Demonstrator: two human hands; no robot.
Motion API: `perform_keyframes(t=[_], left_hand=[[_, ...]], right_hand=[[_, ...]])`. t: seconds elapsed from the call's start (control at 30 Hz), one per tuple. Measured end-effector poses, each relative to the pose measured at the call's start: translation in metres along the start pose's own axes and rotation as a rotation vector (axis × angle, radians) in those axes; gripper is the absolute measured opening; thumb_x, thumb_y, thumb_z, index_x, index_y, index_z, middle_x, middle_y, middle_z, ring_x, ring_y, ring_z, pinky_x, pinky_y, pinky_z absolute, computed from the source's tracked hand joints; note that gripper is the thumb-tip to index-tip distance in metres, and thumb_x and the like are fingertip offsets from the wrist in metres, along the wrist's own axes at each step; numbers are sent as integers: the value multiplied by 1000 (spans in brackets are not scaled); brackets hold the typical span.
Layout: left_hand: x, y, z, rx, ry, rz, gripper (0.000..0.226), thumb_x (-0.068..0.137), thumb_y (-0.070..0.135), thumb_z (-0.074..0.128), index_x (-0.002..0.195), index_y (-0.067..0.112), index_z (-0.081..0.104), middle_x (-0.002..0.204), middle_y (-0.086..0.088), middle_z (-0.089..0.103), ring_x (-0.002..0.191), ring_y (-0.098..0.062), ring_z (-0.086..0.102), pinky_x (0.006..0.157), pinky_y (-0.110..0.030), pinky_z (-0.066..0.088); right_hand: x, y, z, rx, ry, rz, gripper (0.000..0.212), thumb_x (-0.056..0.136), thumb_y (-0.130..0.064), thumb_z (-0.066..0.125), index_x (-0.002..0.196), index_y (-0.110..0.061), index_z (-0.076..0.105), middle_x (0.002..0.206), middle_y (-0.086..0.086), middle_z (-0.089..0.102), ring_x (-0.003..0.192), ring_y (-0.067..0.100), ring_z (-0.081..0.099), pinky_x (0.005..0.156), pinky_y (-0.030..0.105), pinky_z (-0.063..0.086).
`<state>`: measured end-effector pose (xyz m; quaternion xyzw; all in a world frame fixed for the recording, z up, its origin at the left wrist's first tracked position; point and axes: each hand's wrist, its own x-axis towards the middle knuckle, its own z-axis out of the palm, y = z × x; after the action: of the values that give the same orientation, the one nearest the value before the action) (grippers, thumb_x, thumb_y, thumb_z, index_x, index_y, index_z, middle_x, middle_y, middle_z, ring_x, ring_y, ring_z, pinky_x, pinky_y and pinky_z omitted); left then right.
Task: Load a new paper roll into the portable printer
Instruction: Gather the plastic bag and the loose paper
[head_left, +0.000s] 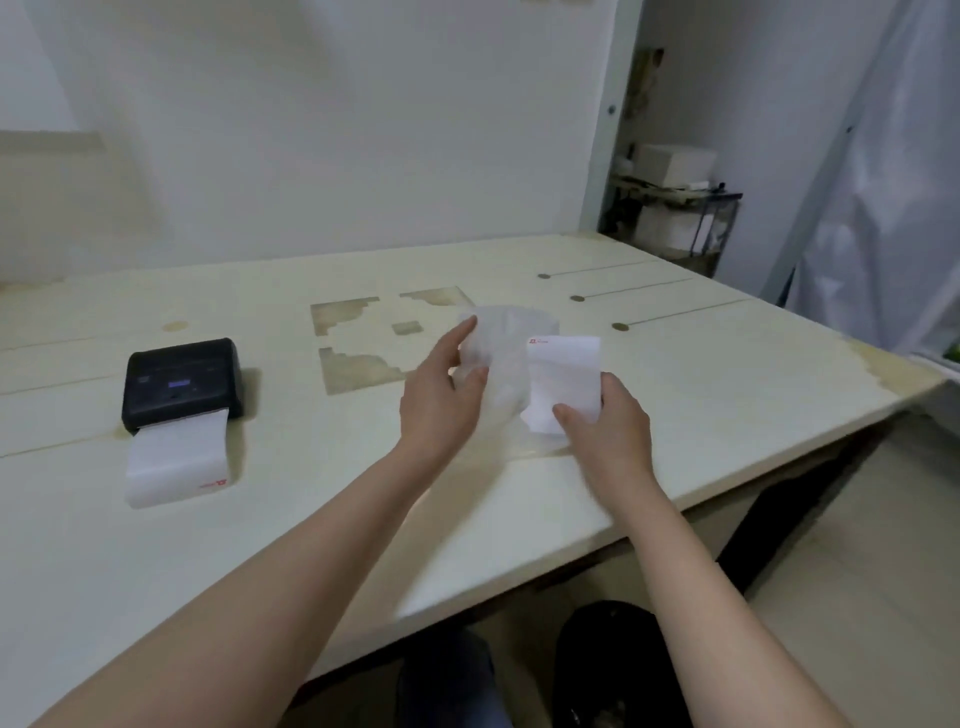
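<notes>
At the left of the pale counter (260, 519) sat the black portable printer (182, 382), lid down, with a strip of white paper (176, 462) trailing from its slot toward me and lying flat on the surface, a small red mark near its end. Well to the right of it, above the middle of the counter, my left hand (441, 405) pinched a thin, clear plastic wrapper (498, 353) between thumb and fingers, the grip pressed together on the crumpled film. Just beside it my right hand (608, 426) held the new paper roll (563, 379), thumb on its near face and fingers curled behind, the grip closed on the lower end while the top, with its red mark, stood clear of my hand. Whether the wrapper had come fully off the roll was hard to tell through the blur. I judged the roll light and fairly firm across its width but easy to dent or unspool, its loose edge prone to creasing, so it was best held by the two ends. The film looked slippery and limp.
</notes>
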<state>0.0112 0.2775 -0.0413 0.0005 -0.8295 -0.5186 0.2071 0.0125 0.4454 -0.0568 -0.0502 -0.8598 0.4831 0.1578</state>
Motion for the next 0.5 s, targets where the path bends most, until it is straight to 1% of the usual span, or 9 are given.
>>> perform_keyframes(t=[0.07, 0.1, 0.17, 0.2, 0.27, 0.33, 0.4, 0.43, 0.5], left_hand=[[-17, 18, 35, 18, -69, 92, 48, 90, 22, 53, 134, 41, 53, 114, 5, 66, 89, -18, 61, 80, -29, 49], [-27, 26, 52, 26, -103, 141, 47, 91, 21, 53, 134, 40, 54, 116, 7, 67, 93, -15, 62, 81, -26, 48], [-49, 40, 84, 50, -167, 240, 47, 92, 20, 54, 136, 36, 54, 124, 9, 67, 107, -11, 61, 86, -22, 45], [-61, 46, 99, 60, -198, 283, 47, 92, 19, 55, 137, 34, 53, 126, 8, 66, 110, -10, 61, 87, -21, 44], [-88, 52, 128, 75, -255, 372, 47, 92, 16, 55, 138, 28, 54, 124, 6, 65, 106, -13, 61, 84, -19, 42], [-114, 50, 153, 99, -320, 458, 47, 91, 12, 55, 137, 24, 55, 121, 3, 65, 103, -14, 61, 80, -15, 39], [-135, 38, 174, 121, -384, 519, 45, 91, 9, 56, 134, 22, 58, 121, 1, 66, 105, -15, 62, 84, -18, 43], [-143, 28, 183, 131, -408, 535, 45, 90, 7, 57, 132, 20, 60, 121, 0, 67, 106, -17, 63, 86, -22, 47], [-157, 4, 203, 163, -459, 516, 44, 88, 3, 58, 129, 18, 63, 121, -3, 67, 105, -21, 65, 84, -32, 54]], right_hand=[[-3, 21, -31, 22, 112, 43, 24, 88, -19, 65, 110, -14, 58, 100, -2, 63, 88, 20, 60, 62, 28, 47], [-5, 32, -46, 35, 168, 65, 25, 88, -18, 66, 111, -14, 57, 99, -3, 61, 88, 19, 58, 61, 27, 43], [-10, 55, -72, 73, 269, 114, 25, 88, -17, 66, 111, -14, 57, 100, -3, 60, 89, 18, 56, 67, 25, 40], [-13, 68, -83, 100, 312, 140, 27, 88, -17, 67, 113, -13, 57, 102, -1, 61, 90, 18, 57, 69, 24, 41], [-20, 97, -97, 124, 381, 190, 35, 84, -20, 68, 117, -12, 58, 109, 3, 66, 95, 20, 61, 75, 29, 49], [-29, 129, -105, 134, 416, 234, 44, 78, -31, 69, 117, -15, 59, 112, 4, 69, 102, 23, 65, 88, 41, 54], [-37, 163, -109, 142, 418, 280, 43, 77, -34, 70, 116, -18, 60, 110, 2, 71, 102, 21, 66, 90, 44, 54], [-41, 177, -110, 139, 412, 300, 40, 79, -33, 70, 116, -19, 61, 109, 0, 71, 101, 19, 67, 88, 42, 55], [-50, 209, -110, 111, 394, 354, 34, 83, -27, 68, 115, -16, 62, 107, 1, 71, 99, 20, 66, 82, 35, 54]])
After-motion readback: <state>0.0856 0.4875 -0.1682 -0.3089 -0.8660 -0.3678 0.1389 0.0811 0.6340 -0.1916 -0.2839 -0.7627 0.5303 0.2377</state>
